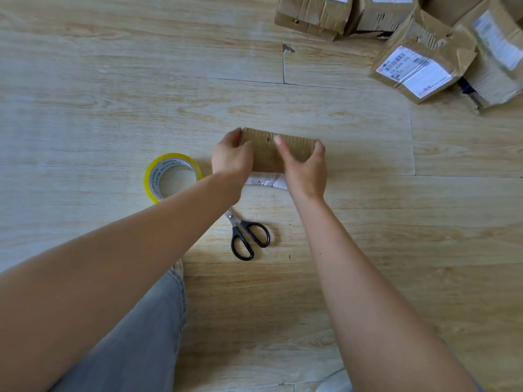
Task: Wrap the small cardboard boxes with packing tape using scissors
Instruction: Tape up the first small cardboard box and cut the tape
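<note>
An indoor room, seemingly a home used for parcel packing, is indicated by light wood-look plank flooring [113, 80], where a tape roll [151, 182] and scissors [237, 226] are laid, and by worn, labelled shipping cartons [418, 69] heaped nearby.

The floor [113, 80] is laid in pale planks with a light wood grain. Thin dark seams run across the view and step at the plank ends. At one seam corner on the far right, a small dark chip [288, 48] breaks the surface. Two tiny dark specks [289, 224] sit on the near planks, right of the middle. At the near left, a grey trouser leg [135, 335] rests on the floor. A white shape [335, 383] is cut off by the near edge, and what it is cannot be told.
</note>
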The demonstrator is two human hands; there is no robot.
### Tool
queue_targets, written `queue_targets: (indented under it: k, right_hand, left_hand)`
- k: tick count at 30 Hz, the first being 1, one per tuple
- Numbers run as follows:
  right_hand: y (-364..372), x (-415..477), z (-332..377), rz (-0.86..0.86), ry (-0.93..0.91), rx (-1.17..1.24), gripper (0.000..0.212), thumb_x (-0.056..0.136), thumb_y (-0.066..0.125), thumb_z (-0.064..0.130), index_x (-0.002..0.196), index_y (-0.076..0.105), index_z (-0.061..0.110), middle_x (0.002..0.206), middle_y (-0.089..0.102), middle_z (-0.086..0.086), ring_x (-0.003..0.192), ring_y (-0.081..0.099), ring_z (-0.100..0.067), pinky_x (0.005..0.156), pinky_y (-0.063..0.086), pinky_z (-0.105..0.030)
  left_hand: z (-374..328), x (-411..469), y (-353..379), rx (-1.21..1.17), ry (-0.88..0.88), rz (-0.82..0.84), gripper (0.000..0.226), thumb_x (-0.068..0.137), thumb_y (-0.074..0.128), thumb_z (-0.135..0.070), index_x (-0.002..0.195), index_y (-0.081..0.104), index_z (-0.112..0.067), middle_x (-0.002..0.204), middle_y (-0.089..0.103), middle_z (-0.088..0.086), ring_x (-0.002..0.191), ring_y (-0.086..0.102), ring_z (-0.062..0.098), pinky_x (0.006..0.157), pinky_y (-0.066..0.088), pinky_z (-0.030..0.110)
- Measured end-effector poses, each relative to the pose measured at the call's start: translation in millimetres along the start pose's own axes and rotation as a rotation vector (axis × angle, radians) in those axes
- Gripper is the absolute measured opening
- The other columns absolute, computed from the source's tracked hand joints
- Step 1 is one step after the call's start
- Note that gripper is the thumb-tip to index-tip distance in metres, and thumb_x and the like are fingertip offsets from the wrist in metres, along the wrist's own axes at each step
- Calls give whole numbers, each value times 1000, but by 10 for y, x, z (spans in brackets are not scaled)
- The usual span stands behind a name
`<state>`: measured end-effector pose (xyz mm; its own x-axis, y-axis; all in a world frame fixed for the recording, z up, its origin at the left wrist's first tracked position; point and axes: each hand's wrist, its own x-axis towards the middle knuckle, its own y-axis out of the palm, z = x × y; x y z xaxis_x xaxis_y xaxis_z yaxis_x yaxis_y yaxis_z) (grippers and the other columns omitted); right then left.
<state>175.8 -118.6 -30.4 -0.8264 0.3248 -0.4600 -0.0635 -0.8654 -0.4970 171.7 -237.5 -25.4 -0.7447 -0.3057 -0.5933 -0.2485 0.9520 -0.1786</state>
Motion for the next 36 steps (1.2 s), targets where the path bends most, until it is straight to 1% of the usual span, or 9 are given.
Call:
queue_targets:
  k: [2,7,10,13,16,19,25,30,36]
  right_hand:
    - [56,9,7,-41,-24,-31,105,74,74,59,152,21,11,154,35,-6,139,36,-22,107,38,-33]
    - [56,42,-57,-122,15,104,76,80,76,43,141,40,17,120,48,15,109,50,-8,86,43,-22]
    - [-20,77,-134,-84,77,270,49,95,61,30,140,48,17,129,56,6,116,53,-8,85,43,-15]
    - [-101,79,-195,-36,94,357,42,103,48,23,143,45,15,145,48,3,126,46,-3,81,39,-2]
    - [-119,49,-192,38,69,341,46,101,50,33,143,46,16,138,53,9,124,50,-4,97,37,-13]
    - [-76,-8,-193,90,70,270,61,91,61,46,145,42,23,142,49,6,126,46,-9,104,38,-28]
    - [-85,15,-230,42,349,458,72,93,32,69,151,31,25,158,28,3,145,26,-21,115,21,-42]
    - [-152,36,-347,181,377,488,77,92,23,73,153,28,26,158,30,0,145,27,-18,117,16,-39]
    - [-125,13,-240,91,22,251,77,92,50,60,154,20,26,157,28,5,142,29,-14,107,28,-28]
  left_hand:
    - [5,-14,33,11,12,-14,55,91,64,-24,142,44,-18,139,52,1,124,52,16,104,44,31]
    - [87,14,-9,-34,3,-40,44,97,56,-22,139,49,-16,137,55,-1,124,52,13,104,41,24]
    - [122,21,-17,31,66,-37,39,102,43,-23,140,49,-17,140,52,-2,126,48,13,96,37,17]
    - [137,17,4,156,126,-64,40,105,32,-23,143,44,-18,141,50,0,126,48,17,90,36,17]
    - [138,36,33,109,103,-30,42,105,28,-25,146,39,-19,145,46,-1,130,43,16,92,33,18]
    - [175,47,26,1,43,47,46,104,33,-35,147,36,-19,149,41,-2,137,36,14,112,28,26]
    - [299,143,-48,19,-110,153,55,100,32,-50,148,35,-24,152,37,-2,140,31,18,116,22,38]
    - [261,159,-64,-32,-230,236,66,96,36,-57,148,34,-17,151,37,1,139,33,18,118,19,42]
    - [177,69,-38,82,53,212,62,97,40,-52,152,16,-34,157,23,-5,142,24,15,109,20,30]
